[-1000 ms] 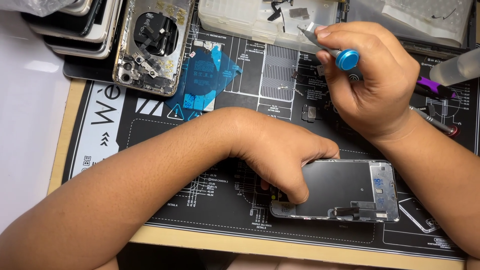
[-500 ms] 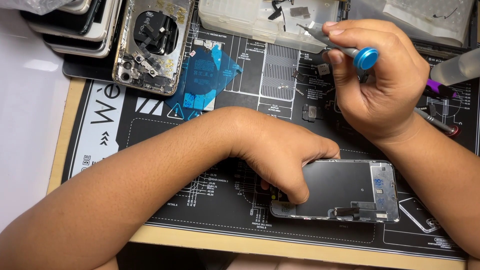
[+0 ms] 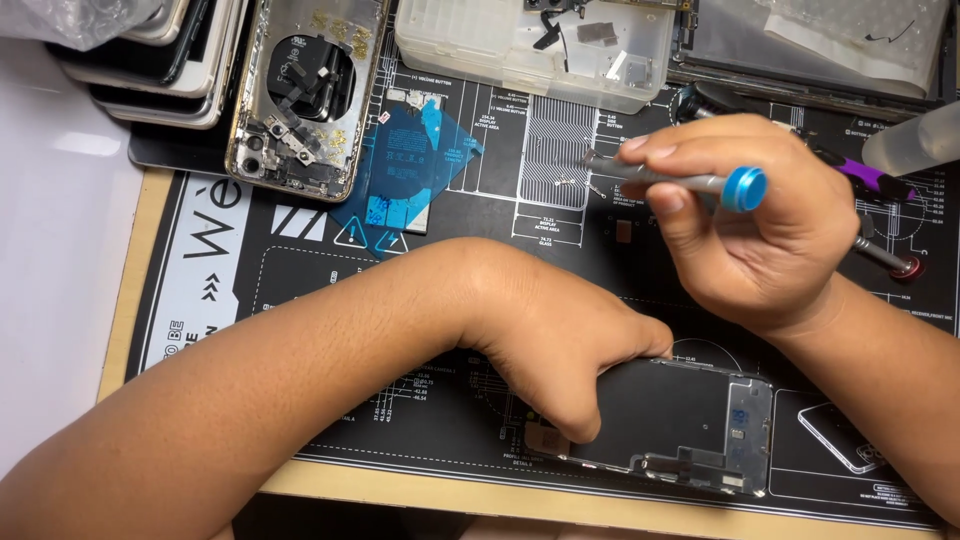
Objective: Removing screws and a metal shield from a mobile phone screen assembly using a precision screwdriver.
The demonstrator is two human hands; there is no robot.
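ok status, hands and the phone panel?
Left hand pressing down on phone screen panel. Right hand gripping blue-capped screwdriver, tip over black work mat. Nothing between tool and panel.

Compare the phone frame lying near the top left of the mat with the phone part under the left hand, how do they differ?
The phone frame lies untouched at the mat's top edge; the phone part sits near the bottom edge, pinned by the left hand. The phone frame shows a shiny metal rim and a round dark coil; the phone part is a flat dark plate. The phone frame stands lengthwise, the phone part crosswise. Both are opened phone pieces.
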